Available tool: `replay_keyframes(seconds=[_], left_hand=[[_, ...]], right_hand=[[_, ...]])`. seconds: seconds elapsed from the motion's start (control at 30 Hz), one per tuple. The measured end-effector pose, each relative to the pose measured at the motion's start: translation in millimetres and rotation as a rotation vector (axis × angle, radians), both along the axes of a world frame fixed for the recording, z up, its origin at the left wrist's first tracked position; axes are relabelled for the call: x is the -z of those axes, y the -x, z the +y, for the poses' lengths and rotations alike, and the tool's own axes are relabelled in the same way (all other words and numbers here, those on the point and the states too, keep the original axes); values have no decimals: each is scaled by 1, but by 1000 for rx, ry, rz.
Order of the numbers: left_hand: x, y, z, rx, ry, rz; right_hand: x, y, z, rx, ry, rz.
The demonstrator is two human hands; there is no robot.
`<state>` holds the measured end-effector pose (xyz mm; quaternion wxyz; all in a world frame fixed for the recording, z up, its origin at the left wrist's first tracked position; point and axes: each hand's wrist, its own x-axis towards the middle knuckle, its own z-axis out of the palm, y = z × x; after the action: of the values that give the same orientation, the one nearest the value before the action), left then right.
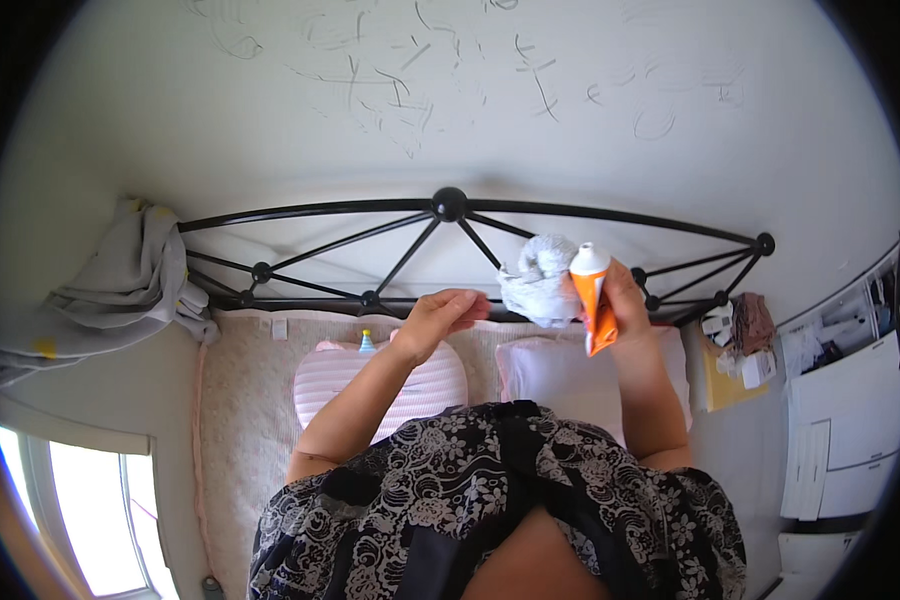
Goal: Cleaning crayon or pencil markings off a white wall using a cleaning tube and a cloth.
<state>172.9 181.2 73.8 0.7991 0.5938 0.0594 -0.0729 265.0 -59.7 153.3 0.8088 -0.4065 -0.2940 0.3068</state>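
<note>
My right hand (630, 300) grips an orange squeeze tube (598, 304) with a white shoulder, its narrow nozzle pointing up. The tube's lower end is bent and creased. A crumpled pale grey-white cloth (538, 281) is bunched beside the tube, on the same hand's side. Left of the cloth, my left hand (444, 322) is raised with its fingers curled and the thumb near them. Whether something small sits between those fingers is hidden. Behind both hands runs the black metal headboard (450, 205) of a bed.
A pink-striped pillow (375, 382) and a pale pillow (562, 379) lie on the bed mat (247, 420). A grey curtain (120, 285) is draped at left, above a window (94, 517). White drawers (847, 420) stand at right. Dark marks cover the wall (450, 97).
</note>
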Motion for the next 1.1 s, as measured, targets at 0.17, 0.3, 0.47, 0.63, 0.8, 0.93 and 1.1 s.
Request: replay_keyframes(seconds=[0.17, 0.3, 0.47, 0.63, 0.8, 0.93, 1.1], left_hand=[[-84, 9, -34, 152, 606, 70], [-107, -3, -27, -210, 590, -177], [-190, 3, 19, -677, 53, -500], [-248, -31, 39, -786, -325, -460], [-287, -74, 50, -1075, -783, -904], [-308, -97, 46, -1186, -809, -986], [-312, -132, 43, -1354, -866, -1056]], right_hand=[[-14, 21, 23, 92, 87, -252], [-15, 22, 21, 13, 96, -320], [-53, 1, 3, 80, -2, -278], [-98, -66, 8, 428, 20, -477], [-156, -121, 26, 403, 5, -476], [-190, -152, 45, 383, -19, -438], [-205, -171, 61, 434, -40, -364]])
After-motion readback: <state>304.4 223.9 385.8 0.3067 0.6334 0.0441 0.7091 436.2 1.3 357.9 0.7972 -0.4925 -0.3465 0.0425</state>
